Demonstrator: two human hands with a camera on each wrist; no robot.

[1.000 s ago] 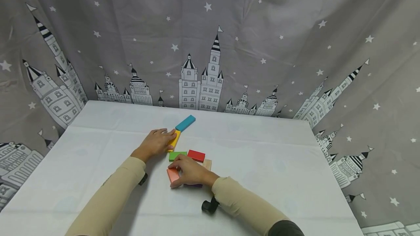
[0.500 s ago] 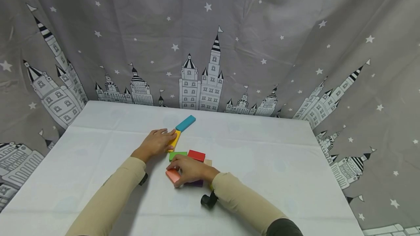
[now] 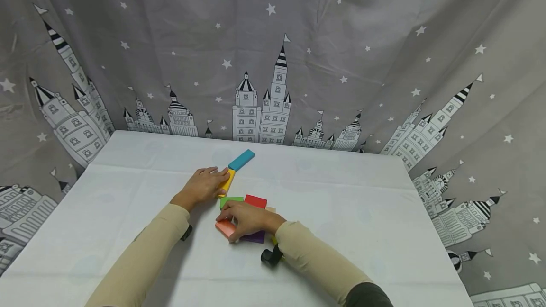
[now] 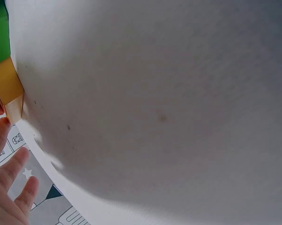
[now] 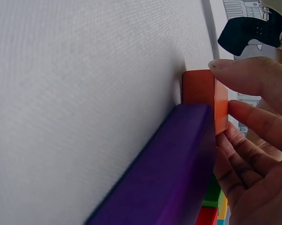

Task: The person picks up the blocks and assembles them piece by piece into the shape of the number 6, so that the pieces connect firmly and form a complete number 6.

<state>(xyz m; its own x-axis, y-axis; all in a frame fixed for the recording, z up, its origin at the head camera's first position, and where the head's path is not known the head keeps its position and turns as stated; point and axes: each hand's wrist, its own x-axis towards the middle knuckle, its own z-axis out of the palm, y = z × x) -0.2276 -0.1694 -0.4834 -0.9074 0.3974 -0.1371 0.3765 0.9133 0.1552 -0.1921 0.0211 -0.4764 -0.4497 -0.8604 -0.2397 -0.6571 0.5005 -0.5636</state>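
My right hand (image 3: 247, 217) pinches a flat orange block (image 3: 225, 227) between thumb and fingers, low over the white cloth. In the right wrist view the orange block (image 5: 201, 89) meets the end of a purple block (image 5: 164, 164). My left hand (image 3: 201, 185) holds a yellow block (image 3: 228, 183) with thumb and index finger, its other fingers spread in the left wrist view. A blue block (image 3: 241, 160) touches the yellow one's far end. Near its close end lies a green block (image 3: 231, 201), beside a red block (image 3: 256, 201).
A plain wood block (image 3: 270, 209) and a yellow-green block (image 3: 274, 240) show partly around my right wrist. White cloth (image 3: 341, 212) covers the table. A grey curtain (image 3: 320, 22) with castles and stars hangs behind the far edge.
The orange block has turned, its near end swinging right towards the purple block, as my right hand shifted slightly. More of the purple block shows. My left hand stays put.
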